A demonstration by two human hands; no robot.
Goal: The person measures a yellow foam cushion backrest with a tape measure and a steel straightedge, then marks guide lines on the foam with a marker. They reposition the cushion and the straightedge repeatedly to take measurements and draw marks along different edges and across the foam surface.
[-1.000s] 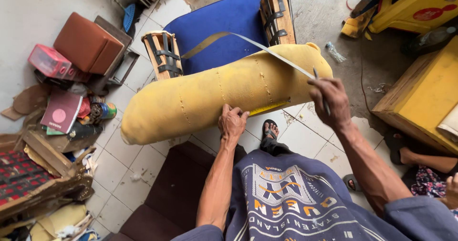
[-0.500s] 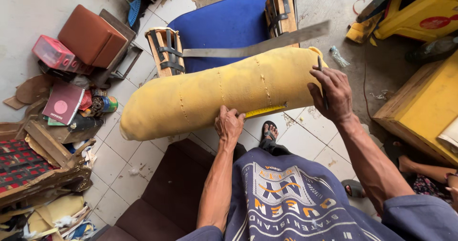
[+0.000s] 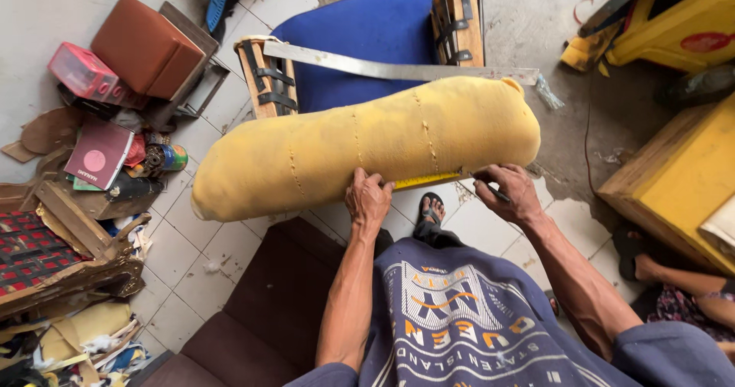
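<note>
Foam roll (image 3: 367, 146): long yellow bolster, lying across the arms of the chair, just in front of the person.
Long axis: runs left to right across the view, left end lower and nearer, right end higher and farther; blunt left end points toward the clutter by the wall, rounded right end toward the bare concrete.
Surface: faint stitched or dotted lines crossing the roll at intervals.
Left hand (image 3: 367, 201): palm pressed flat on the near underside of the roll, fingers spread; grip released, closing on nothing.
Right hand (image 3: 511, 194): at the lower right edge of the roll, grip clenched around a thin dark pen (image 3: 490, 191), tip close to the foam.
Tape measure (image 3: 426, 180): yellow strip along the bottom edge of the roll, between the two hands.
Metal straightedge (image 3: 398, 69): long grey bar resting behind the roll on the chair arms, roughly parallel to it, reaching past the right end.
Chair (image 3: 360, 35): blue upholstered back, bare wooden arms (image 3: 264, 77) with dark webbing; carries the roll and blocks the far side.
Near side: dark brown cushion (image 3: 260, 310) on the tiled floor (image 3: 187, 226), by the left arm; sandalled foot (image 3: 430, 212) under the roll.
Left of scene: brown padded box (image 3: 145, 46), pink plastic case (image 3: 83, 73), maroon booklet (image 3: 98, 156), scraps and wood frames.
Right of scene: yellow wooden panels (image 3: 674, 180), well apart from the roll; another person's foot (image 3: 647, 268) beside them.
</note>
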